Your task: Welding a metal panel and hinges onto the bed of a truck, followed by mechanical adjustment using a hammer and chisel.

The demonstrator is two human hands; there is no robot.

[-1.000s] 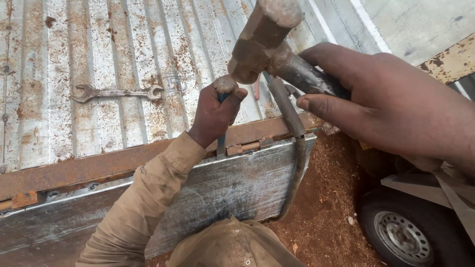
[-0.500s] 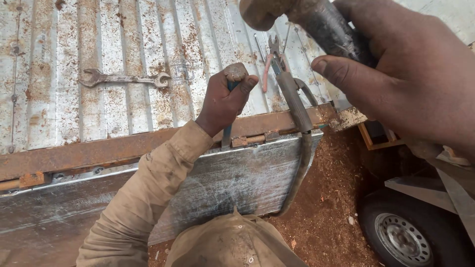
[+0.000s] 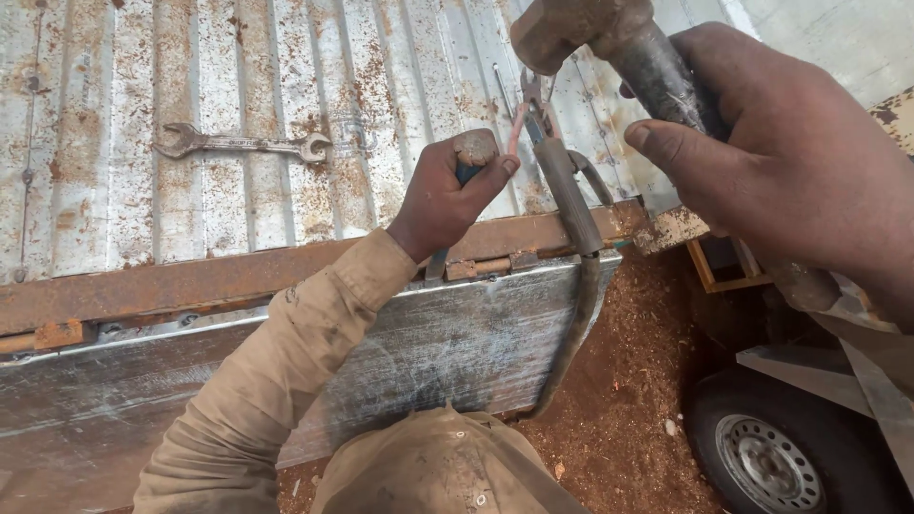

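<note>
Item 1. Right hand [image 3: 800, 162]: upper right of the view, fingers and thumb wrapped tight round the dark handle of a hammer [image 3: 571, 29]. The rusty hammer head sits at the top edge, above the rear edge of the truck bed and above the co-worker's fist. The person's left hand is out of sight

Item 2. Co-worker's hand [image 3: 443, 195]: reaches up from below in a tan sleeve [image 3: 276, 381], fist closed round an upright chisel [image 3: 474, 146]. The chisel's battered round top shows above the fist; its shaft comes out below the fist and reaches down to the rusty rail [image 3: 190, 281] at the bed's rear edge

Item 3. Pliers [image 3: 533, 105]: pink handles, lying on the bed just beside the fist, under the hammer head

Item 4. Curved metal bar [image 3: 571, 200]: dark, runs from beside the pliers over the rail and hangs down across the tailgate [image 3: 409, 343]

Item 5. Open-ended wrench [image 3: 243, 145]: lies flat on the corrugated, rust-spotted truck bed [image 3: 114, 76], well apart to the left of the hands

Item 6. Tan cap [image 3: 428, 471]: bottom centre, on the co-worker's head, below the tailgate

Item 7. Wheel [image 3: 771, 462]: lower right, standing on reddish soil
</note>
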